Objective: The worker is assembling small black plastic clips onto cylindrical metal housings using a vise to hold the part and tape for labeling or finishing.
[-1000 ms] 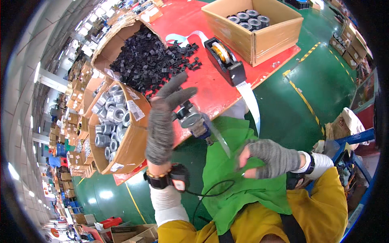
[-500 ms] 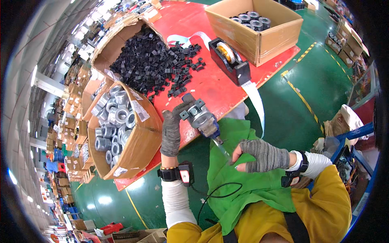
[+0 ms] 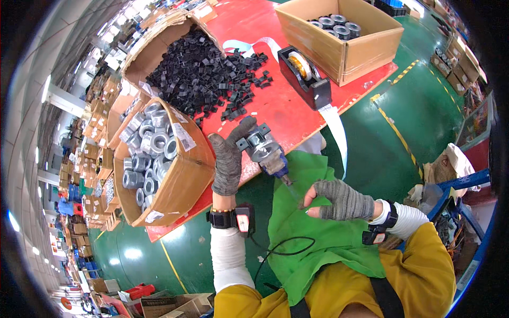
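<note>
At the table's near edge a grey metal collar [image 3: 263,150] with black clips [image 3: 242,144] on its sides sits on a blue fixture [image 3: 275,164]. My left hand [image 3: 228,164], in a grey glove with bare fingertips, is beside the collar. Its fingers stretch behind the clip side, touching it, and its thumb stands apart. My right hand [image 3: 339,200], gloved the same way, hovers over my green apron [image 3: 302,233]. Its thumb and index finger are apart near the end of a shiny shaft [image 3: 288,180] that runs from the fixture; nothing shows between them.
A cardboard box [image 3: 196,172] of metal collars stands left. Behind it, black clips [image 3: 185,74] spill from a tipped carton [image 3: 139,59] onto the red table [image 3: 244,26]. A black tape dispenser [image 3: 318,95] and another collar box [image 3: 366,53] stand right. A black cable [image 3: 289,252] crosses my apron.
The whole view has shifted slightly. Both hands keep nearly the same pose beside the fixture, and the collar stays in place.
</note>
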Motion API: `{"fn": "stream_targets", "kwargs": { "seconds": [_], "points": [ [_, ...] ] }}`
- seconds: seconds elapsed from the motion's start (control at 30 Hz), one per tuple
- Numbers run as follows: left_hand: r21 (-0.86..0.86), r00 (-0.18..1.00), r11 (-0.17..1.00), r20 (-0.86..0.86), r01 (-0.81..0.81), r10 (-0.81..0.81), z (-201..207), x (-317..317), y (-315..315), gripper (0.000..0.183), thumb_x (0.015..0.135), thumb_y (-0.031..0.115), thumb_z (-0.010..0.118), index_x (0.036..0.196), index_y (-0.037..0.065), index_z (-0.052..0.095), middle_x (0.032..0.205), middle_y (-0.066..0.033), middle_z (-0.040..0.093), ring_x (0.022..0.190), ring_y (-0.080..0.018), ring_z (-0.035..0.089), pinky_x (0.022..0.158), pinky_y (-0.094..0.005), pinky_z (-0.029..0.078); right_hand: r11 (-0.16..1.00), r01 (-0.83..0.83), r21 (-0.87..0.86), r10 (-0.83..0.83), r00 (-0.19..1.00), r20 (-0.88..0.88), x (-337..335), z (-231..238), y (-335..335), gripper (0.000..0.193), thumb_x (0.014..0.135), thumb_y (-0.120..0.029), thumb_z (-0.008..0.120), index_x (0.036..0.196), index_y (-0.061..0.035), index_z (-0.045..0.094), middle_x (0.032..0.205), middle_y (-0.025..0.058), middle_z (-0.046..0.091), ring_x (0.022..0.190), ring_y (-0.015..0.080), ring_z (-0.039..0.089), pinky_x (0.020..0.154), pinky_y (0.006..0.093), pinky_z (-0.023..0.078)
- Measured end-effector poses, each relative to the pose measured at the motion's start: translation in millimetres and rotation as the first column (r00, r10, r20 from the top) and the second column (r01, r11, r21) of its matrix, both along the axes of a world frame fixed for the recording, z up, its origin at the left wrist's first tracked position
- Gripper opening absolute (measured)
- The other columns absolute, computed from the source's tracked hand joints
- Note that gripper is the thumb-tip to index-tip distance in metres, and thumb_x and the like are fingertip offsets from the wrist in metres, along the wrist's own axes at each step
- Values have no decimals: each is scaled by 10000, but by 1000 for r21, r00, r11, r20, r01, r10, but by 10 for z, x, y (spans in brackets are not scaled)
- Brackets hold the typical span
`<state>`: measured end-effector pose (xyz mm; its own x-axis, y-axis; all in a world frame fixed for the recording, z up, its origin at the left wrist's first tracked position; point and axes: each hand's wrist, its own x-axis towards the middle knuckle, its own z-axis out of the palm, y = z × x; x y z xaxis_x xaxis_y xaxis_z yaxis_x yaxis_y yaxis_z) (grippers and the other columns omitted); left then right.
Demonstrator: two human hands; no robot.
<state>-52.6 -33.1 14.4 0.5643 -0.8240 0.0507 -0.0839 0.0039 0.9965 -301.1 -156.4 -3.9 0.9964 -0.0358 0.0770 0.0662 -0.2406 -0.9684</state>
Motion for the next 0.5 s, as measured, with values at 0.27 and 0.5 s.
{"fn": "stream_targets", "kwargs": {
  "seconds": [0.27,0.5],
  "points": [
    [-74,828,850,195,-522,525,-298,-341,436,315,908,244,461,1010,-14,609,815,-64,620,772,-152,576,718,-287,450,999,22,-46,-18,997,72,-20,-189,-32,179,798,-208,638,880,-50,615,861,93,618,865,239,587,804,338,434],
    [327,983,942,-139,-71,122,-265,-1299,424,247,837,221,609,932,-2,656,723,-38,620,576,-91,536,543,-243,432,999,40,32,-42,997,63,-4,-244,20,198,800,-223,636,877,-41,627,858,101,624,858,240,593,794,341,444]
  ]
}}
